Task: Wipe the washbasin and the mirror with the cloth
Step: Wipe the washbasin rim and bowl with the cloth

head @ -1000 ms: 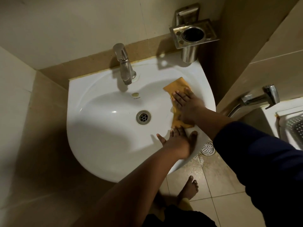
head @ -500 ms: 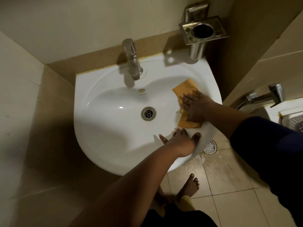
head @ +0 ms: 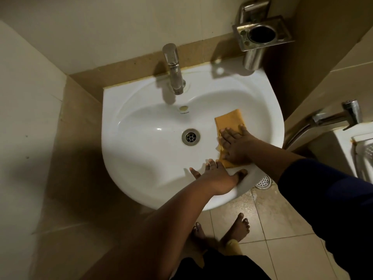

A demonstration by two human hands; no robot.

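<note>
Your right hand (head: 235,147) lies flat and open, fingers spread, palm pressing the folded orange cloth (head: 230,120) against the inner right slope of the white ceramic washbasin (head: 141,158). You are not gripping the cloth, only pinning it under the palm; its far end shows beyond your fingertips and a small corner peeks out beneath your wrist. Your left hand (head: 216,176) is also open and holds nothing: it rests on the near rim of the basin, just in front of your right hand, fingers curling over the edge into the bowl and thumb lying along the rim. The round metal drain (head: 190,137) sits to the left of your right hand, apart from the cloth. The chrome tap (head: 174,71) stands beyond both hands at the back of the basin. A steel tumbler holder (head: 260,35) is mounted on the wall above and past your right hand.
</note>
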